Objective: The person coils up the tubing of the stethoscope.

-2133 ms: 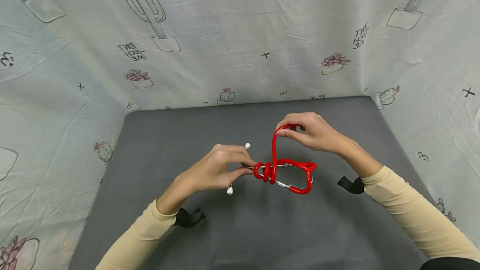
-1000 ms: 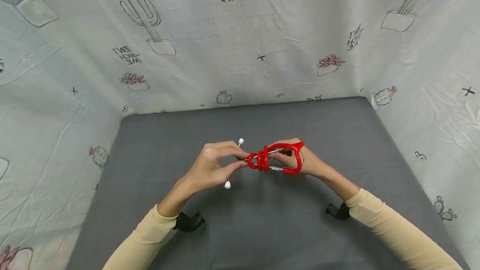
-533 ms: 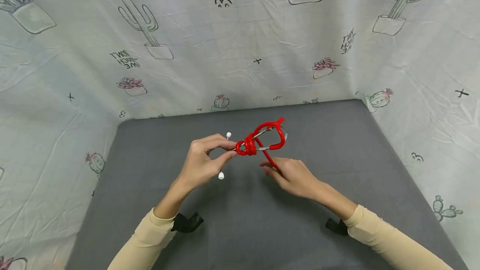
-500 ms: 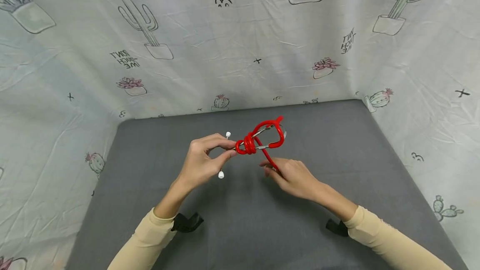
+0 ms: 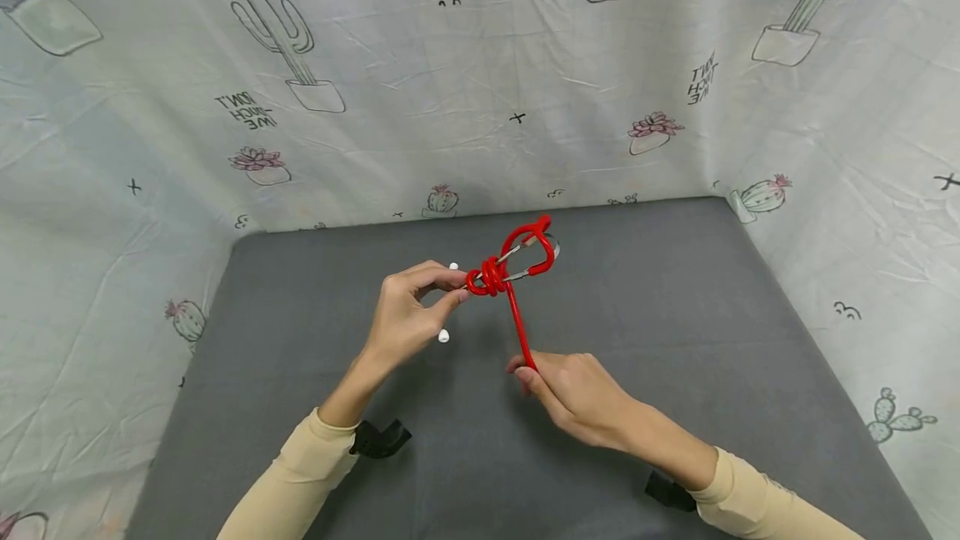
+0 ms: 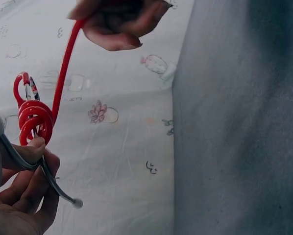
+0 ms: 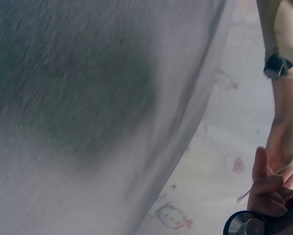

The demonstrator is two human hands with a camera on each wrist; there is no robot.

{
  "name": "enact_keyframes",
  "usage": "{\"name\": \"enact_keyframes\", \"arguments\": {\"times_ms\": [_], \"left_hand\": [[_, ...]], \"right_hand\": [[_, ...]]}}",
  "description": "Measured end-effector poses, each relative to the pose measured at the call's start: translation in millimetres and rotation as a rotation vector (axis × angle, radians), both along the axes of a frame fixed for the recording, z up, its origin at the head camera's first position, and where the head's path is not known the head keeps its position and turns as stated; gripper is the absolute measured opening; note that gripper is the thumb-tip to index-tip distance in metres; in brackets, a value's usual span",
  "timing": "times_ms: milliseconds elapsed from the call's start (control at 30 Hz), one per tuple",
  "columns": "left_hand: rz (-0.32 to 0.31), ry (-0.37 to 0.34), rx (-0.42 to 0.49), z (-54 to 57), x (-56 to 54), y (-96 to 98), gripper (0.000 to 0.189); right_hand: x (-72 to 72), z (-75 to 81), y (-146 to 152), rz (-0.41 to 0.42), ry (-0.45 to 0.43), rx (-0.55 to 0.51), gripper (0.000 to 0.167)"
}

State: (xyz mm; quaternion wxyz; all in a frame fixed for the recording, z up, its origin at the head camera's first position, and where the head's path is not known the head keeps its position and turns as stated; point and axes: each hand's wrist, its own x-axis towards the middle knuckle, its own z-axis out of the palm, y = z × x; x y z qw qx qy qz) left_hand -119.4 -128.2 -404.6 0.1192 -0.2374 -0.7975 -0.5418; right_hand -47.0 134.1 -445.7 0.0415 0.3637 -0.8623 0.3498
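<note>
A red stethoscope (image 5: 517, 322) is held up above the grey table by both hands. My left hand (image 5: 405, 315) pinches its metal ear tubes (image 6: 53, 183) between thumb and fingers, and white ear tips (image 5: 444, 336) stick out on either side. Just beyond those fingertips, the red tubing is wound in several turns (image 5: 491, 276) round the folded headset, with a loop standing up past them. Lower right, my right hand (image 5: 581, 398) grips the free length of tubing, stretched taut from the coil. The round chest piece (image 7: 252, 226) shows beside the right hand in the right wrist view.
Under both hands lies a grey cloth-covered table (image 5: 337, 473). White fabric walls (image 5: 480, 148) printed with cacti rise at its back and sides. Black straps (image 5: 378, 438) hang from the wrists.
My right hand has gone from above the coil, behind it, then down toward the front, drawing the tubing straight. My left hand keeps its pinch and has shifted slightly left and away.
</note>
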Motion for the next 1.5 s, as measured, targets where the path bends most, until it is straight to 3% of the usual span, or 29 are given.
{"name": "enact_keyframes", "arguments": {"times_ms": [200,333,433,600,667,767,900,1000,1100,1267,1500], "left_hand": [[-0.006,-0.041,-0.073,-1.9,0.3,3.6,0.015],[0.020,-0.044,-0.176,-4.8,-1.2,4.3,0.014],[0.036,-0.066,-0.217,-6.6,-2.6,3.5,0.012],[0.024,-0.107,-0.258,-8.8,-4.4,1.1,0.011],[0.015,-0.117,-0.280,-9.4,-5.3,0.2,0.011],[0.002,-0.137,-0.305,-10.0,-5.8,-0.5,0.010],[-0.036,-0.162,-0.331,-10.5,-4.4,-0.6,0.011],[-0.083,-0.165,-0.359,-10.0,-2.5,0.5,0.011],[-0.133,-0.156,-0.396,-9.2,0.9,2.7,0.012],[-0.197,-0.137,-0.432,-7.3,6.1,5.8,0.014],[-0.291,-0.110,-0.427,-6.3,10.6,8.9,0.014]], "right_hand": [[8.2,12.7,-2,0.012,0.032,0.058,0.017],[5.4,28.3,7,-0.020,0.149,0.139,0.039],[1.6,40.5,15,-0.035,0.267,0.205,0.044],[-7.9,57.0,25,-0.028,0.396,0.257,0.011],[-13.2,61.6,28,-0.025,0.422,0.228,0.018],[-22.1,66.5,32,-0.012,0.449,0.148,0.013],[-33.7,71.9,37,0.021,0.463,0.049,0.028],[-41.0,76.0,40,0.048,0.456,0.014,0.009],[-45.3,80.1,44,0.071,0.423,0.017,0.021],[-53.3,87.9,52,0.128,0.321,0.041,0.011],[-70.6,95.4,58,0.275,0.243,0.027,0.026]]}}
